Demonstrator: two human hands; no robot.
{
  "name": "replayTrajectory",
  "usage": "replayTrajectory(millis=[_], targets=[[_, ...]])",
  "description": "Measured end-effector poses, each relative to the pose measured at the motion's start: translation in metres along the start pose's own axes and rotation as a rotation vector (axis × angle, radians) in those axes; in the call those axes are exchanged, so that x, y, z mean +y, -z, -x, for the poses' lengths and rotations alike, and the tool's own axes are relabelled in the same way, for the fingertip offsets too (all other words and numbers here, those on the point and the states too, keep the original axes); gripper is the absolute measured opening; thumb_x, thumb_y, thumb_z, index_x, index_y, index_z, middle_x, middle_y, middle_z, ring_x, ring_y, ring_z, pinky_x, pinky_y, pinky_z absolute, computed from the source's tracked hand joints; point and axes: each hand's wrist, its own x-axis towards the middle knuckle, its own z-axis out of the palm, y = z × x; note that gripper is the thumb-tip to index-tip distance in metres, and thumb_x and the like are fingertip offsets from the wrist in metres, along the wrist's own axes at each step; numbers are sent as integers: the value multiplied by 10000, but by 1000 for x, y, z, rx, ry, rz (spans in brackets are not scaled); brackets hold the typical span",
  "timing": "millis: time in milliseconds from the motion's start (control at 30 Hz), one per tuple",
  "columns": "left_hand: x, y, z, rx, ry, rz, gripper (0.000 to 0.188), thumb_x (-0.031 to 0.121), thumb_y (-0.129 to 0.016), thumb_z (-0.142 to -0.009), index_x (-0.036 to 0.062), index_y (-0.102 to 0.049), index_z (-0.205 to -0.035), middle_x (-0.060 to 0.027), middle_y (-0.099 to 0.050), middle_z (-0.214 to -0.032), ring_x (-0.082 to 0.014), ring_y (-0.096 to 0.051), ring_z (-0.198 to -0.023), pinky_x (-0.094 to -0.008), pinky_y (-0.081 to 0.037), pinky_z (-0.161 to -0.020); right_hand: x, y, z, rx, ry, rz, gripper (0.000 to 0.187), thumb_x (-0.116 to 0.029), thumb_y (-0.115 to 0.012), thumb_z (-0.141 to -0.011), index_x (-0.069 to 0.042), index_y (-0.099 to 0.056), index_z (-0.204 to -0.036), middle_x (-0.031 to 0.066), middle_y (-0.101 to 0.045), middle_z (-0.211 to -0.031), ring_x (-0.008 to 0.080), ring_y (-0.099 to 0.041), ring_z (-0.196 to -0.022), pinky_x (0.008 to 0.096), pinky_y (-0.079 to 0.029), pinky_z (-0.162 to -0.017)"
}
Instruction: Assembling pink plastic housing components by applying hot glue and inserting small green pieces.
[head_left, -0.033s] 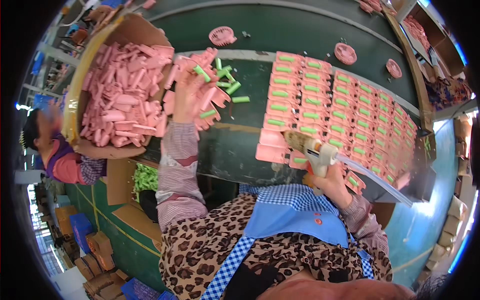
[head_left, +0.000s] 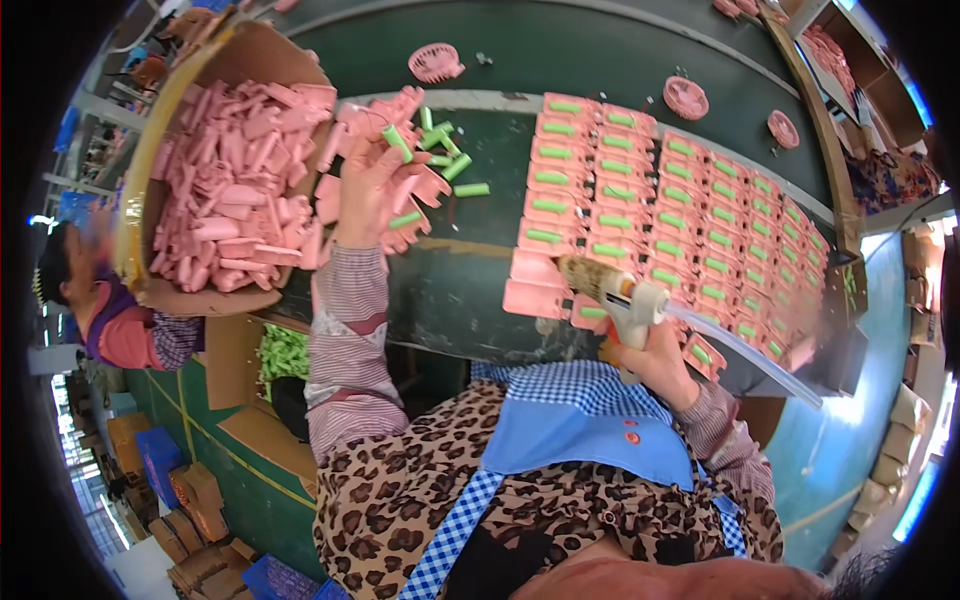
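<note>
My left hand (head_left: 365,195) is raised over a heap of loose pink plastic pieces, its fingers closed on a small green cylinder (head_left: 397,143) that looks like a battery. Several more green cylinders (head_left: 457,166) lie just right of it on the dark table. In my right hand (head_left: 658,362) is a white glue gun (head_left: 632,308) with a clear glue stick (head_left: 745,350) running out of its back. Its brown-crusted nozzle (head_left: 585,274) points left, over the near-left corner of rows of pink plastic shells (head_left: 545,205). Most shells hold a green cylinder; two at that corner show none.
A cardboard box (head_left: 140,230) full of pink pieces stands at the left. Below it, an open carton (head_left: 232,365) holds green cylinders. Round pink parts (head_left: 436,63) lie along the far strip. Another person (head_left: 120,320) sits at the far left.
The whole view has shifted a little, so the scene sits slightly further left and higher. Both hands keep their holds, with no clear movement of their own.
</note>
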Motion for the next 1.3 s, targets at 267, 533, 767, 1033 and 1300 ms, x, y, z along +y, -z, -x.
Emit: replayTrajectory(millis=[267,533,767,1033,1300], targets=[[-21,-39,71,-4,151,-356,119,39,-648,-848,5,-621,-959,9,-600,-746,-34,-532,-604,-166,-401,-537,2,-18,-3,-66,-56,-29,428,75,-547,-700,18,-499,-1122,65,-601,-916,157,-587,-860,289,-479,-767],[-52,-54,97,-107,122,-475,102,-34,-648,-817,-17,-620,-913,-17,-582,-857,-72,-560,-680,-210,-459,-609,8,-27,-18,-37,-63,-10,375,82,-554,-722,7,-521,-1088,54,-595,-891,138,-586,-816,270,-484,-697],[-77,-70,96,-177,4,-674,139,-5,-703,-773,-6,-621,-885,-37,-538,-819,-105,-537,-677,-245,-443,-600,4,-25,-11,21,-87,57,321,53,-590,-728,5,-533,-1040,47,-596,-869,128,-580,-795,270,-484,-682],[-97,-79,98,-320,-221,-923,203,-35,-697,-713,-5,-611,-894,-64,-529,-876,-190,-573,-741,-293,-465,-643,7,-17,1,91,-91,106,252,24,-593,-742,0,-552,-990,54,-611,-834,143,-594,-775,292,-489,-669],[-111,-76,99,-369,-356,-1033,211,-2,-710,-675,24,-616,-862,-71,-541,-897,-254,-578,-849,-346,-486,-720,12,-18,8,67,-51,160,186,10,-587,-740,-11,-578,-924,62,-619,-836,167,-603,-790,312,-490,-710]])
